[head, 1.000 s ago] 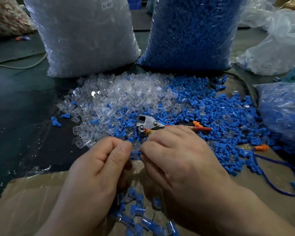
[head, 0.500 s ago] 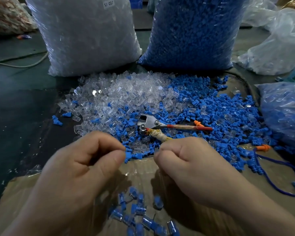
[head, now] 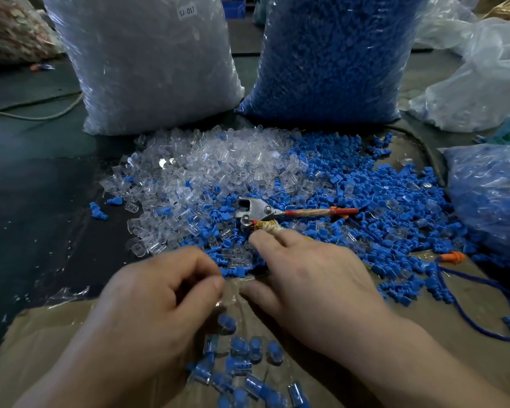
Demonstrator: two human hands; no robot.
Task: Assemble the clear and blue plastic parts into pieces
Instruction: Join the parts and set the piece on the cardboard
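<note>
A heap of clear plastic parts (head: pixel 206 169) merges on its right into a spread of blue plastic parts (head: pixel 374 195). Several assembled clear-and-blue pieces (head: pixel 242 363) lie on the cardboard (head: pixel 42 348) between my wrists. My left hand (head: pixel 159 301) hovers at the heap's near edge with its fingers curled and its thumb against the forefinger; nothing shows between them. With its fingers spread, my right hand (head: pixel 306 278) reaches into the blue parts, its fingertips just short of the pliers (head: pixel 259 213).
Behind the heap stand a tall bag of clear parts (head: pixel 147 63) and a tall bag of blue parts (head: pixel 333 57). Another bag (head: pixel 489 195) lies at the right. An orange earplug (head: pixel 454 256) on a blue cord (head: pixel 468 316) rests at the right.
My hands, pressed together on one piece a second ago, have come apart. The right hand has uncurled and stretched forward into the blue parts. The left hand stays curled.
</note>
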